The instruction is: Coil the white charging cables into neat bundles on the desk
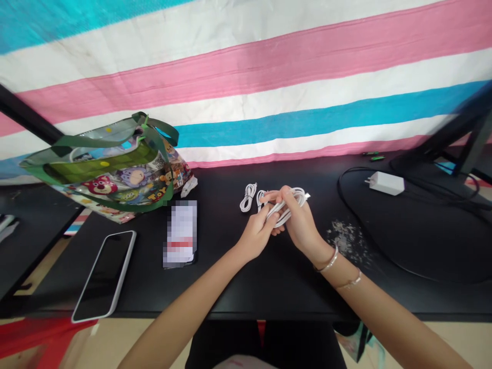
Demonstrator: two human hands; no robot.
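Note:
A white charging cable (283, 219), gathered in loops, is held between my two hands above the black table. My left hand (257, 233) pinches the loops from the left, thumb on top. From the right, my right hand (299, 220) grips the same coil, and a plug end (307, 196) sticks out past its fingers. A second white cable (248, 198), bundled and tied with a dark band, lies on the table just beyond my left hand. Beside it, another coiled white cable (260, 196) is partly hidden behind my fingers.
On the left stand a cartoon-print tote bag (126, 174) and two phones, one white-edged (105, 277), one with a lit, blurred screen (180, 233). To the right lie a white power adapter (386, 183), a black cord (355, 218) and pale scraps (346, 238). A striped tarp (269, 72) hangs behind.

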